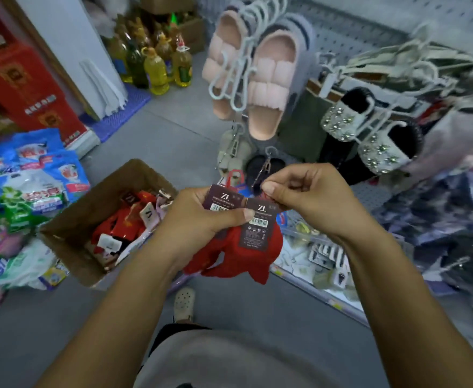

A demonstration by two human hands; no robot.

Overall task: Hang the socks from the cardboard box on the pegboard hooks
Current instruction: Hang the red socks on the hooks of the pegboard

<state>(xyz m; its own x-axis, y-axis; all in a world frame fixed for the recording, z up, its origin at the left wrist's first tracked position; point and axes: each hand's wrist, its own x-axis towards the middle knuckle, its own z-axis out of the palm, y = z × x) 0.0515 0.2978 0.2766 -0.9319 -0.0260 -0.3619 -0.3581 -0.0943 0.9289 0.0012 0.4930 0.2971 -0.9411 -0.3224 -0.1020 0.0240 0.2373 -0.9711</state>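
My left hand [201, 217] grips a bundle of red socks [241, 253] by their dark maroon label cards [255, 217], thumb pressed across the cards. My right hand [305, 197] pinches the top of the right card, near a red plastic hanger loop [234, 176]. The socks hang below both hands. The open cardboard box [87, 217] sits on the floor to the left, holding several more red and pink sock packs [129, 219]. The grey pegboard [369, 29] rises at the upper right, with hooks carrying slippers.
Pink fluffy slippers [260, 79] and studded slippers [369, 135] hang from white hangers in front of the pegboard. Detergent bags [25, 186] lie at left, oil bottles [157, 68] and red cartons [22, 85] behind. A low shelf of goods [322, 256] runs at right. My foot [184, 303] stands on grey floor.
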